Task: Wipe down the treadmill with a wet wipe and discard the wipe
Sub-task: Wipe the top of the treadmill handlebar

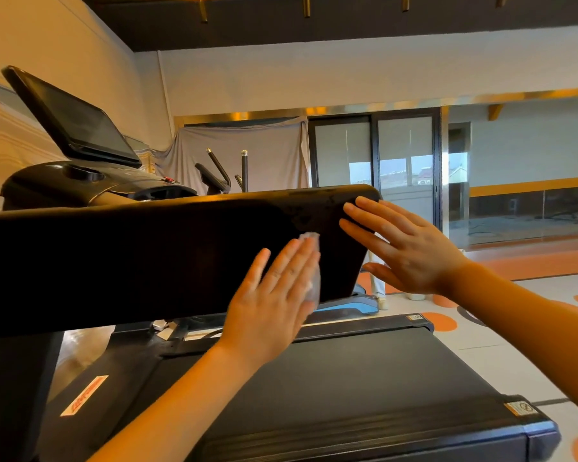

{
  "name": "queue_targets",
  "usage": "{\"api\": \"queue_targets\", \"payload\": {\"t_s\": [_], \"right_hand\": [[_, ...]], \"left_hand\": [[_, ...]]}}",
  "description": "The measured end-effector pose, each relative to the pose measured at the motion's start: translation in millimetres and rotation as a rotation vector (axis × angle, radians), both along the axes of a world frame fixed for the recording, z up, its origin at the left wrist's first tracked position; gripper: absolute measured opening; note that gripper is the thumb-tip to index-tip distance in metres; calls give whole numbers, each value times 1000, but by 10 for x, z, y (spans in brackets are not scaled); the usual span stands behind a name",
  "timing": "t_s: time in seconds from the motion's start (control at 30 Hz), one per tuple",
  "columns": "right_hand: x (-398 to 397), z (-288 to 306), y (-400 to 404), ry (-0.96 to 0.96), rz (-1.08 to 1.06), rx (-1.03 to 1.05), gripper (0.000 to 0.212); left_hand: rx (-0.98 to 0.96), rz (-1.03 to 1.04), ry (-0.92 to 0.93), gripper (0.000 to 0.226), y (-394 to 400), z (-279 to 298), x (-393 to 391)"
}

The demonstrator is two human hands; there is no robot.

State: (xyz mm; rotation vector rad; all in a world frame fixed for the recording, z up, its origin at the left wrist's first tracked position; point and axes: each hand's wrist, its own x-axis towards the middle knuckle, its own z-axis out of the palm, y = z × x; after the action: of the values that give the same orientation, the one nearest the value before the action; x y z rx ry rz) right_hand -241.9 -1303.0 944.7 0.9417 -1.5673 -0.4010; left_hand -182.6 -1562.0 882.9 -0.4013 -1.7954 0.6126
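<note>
A black treadmill fills the view, its wide side handrail (pixel 147 248) running across the middle. My left hand (pixel 274 295) lies flat with straight fingers against the rail's side, pressing a white wet wipe (pixel 312 261) that peeks out beyond the fingertips and along the hand's right edge. At the rail's rounded end my right hand (pixel 404 248) rests flat, fingers straight and spread, thumb hanging below. Damp smears show on the rail between the two hands. The running belt (pixel 364 388) lies below.
The treadmill console with a tilted dark screen (pixel 77 125) and a cup holder (pixel 84 176) stands at left. Another exercise machine (pixel 221 175) stands in front of a grey drape. Glass sliding doors (pixel 374 161) are behind. Orange-patterned floor (pixel 501 341) spreads to the right.
</note>
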Motion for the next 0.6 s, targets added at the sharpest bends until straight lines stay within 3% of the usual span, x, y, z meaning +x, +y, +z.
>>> {"api": "queue_targets", "payload": {"t_s": [0.13,0.27,0.5,0.6], "right_hand": [[-29,-47,-35,-16,22,-36,59],[-27,-40,-13,-12,2,-18,59],[16,-52,32,15,-23,19,62],[50,-169,42,55,-2,126,62]], "left_hand": [[108,16,80,73,-119,395,26],[-15,29,121,69,93,693,-47],[-38,6,113,70,-144,690,-2],[-45,4,110,71,-132,710,-18]]}}
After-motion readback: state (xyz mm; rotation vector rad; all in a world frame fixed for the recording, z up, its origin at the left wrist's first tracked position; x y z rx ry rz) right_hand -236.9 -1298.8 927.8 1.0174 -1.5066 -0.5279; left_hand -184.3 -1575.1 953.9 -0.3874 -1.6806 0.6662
